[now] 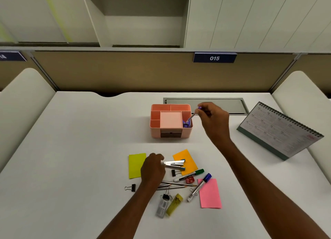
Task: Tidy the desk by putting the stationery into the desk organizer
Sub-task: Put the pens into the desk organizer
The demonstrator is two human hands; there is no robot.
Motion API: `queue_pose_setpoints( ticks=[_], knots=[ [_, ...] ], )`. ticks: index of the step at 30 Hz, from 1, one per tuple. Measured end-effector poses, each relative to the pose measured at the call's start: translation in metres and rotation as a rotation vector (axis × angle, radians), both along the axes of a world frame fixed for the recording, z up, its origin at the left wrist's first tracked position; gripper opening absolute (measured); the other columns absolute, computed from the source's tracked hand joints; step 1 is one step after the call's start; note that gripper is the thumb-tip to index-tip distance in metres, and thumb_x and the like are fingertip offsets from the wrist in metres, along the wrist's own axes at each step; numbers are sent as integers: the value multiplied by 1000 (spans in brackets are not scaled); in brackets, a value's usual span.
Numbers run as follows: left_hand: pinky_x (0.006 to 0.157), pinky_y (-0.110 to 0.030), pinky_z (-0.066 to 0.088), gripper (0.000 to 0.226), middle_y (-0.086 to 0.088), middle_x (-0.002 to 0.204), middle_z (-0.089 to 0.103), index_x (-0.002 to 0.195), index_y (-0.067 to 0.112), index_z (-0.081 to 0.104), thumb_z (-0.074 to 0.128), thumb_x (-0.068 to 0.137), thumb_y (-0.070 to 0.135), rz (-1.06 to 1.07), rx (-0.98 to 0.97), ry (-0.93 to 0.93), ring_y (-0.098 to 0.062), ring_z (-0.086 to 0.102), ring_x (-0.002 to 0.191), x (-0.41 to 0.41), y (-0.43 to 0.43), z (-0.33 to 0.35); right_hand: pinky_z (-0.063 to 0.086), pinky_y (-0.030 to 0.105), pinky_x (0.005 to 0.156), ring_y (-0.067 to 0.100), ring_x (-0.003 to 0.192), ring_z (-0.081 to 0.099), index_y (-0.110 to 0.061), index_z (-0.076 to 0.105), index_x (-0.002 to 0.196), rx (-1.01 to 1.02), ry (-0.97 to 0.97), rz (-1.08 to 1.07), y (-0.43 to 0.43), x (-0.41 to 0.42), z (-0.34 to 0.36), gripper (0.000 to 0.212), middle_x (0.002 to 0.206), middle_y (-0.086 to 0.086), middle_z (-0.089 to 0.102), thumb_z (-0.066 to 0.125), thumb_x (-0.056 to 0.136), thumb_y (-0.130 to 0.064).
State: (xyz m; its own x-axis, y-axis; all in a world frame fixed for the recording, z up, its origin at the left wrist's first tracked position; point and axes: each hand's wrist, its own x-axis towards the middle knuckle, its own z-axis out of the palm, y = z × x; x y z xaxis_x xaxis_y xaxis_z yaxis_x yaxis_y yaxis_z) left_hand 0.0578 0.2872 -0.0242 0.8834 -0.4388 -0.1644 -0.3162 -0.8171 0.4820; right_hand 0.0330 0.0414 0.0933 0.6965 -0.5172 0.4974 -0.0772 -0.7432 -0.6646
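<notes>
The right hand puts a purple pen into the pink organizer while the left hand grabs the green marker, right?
Not quite. The head view shows the left hand gripping the stapler, not the green marker. The rest is right.

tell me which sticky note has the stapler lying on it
The orange note: the stapler overlaps its left part. The yellow-green note and pink note lie apart from it.

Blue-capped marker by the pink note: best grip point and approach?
Pinch the blue-capped marker mid-barrel from above, fingers across its width. It lies flat and diagonal, cap away from the person, partly overlapping the pink note; the middle of the barrel looks unobstructed.
</notes>
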Motion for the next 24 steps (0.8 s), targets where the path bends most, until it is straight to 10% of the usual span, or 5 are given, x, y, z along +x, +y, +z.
queue_pose_setpoints(
  ticks=[24],
  knots=[
    [76,-15,38,23,1,110,70,115,21,74,66,94,17,148,-200,-7,-14,64,100,5,-7,-3,61,41,85,28,94,72,-10,70,107,8,510,16,-25,108,-56,20,105,12,75,60,103,-26]
  ],
)
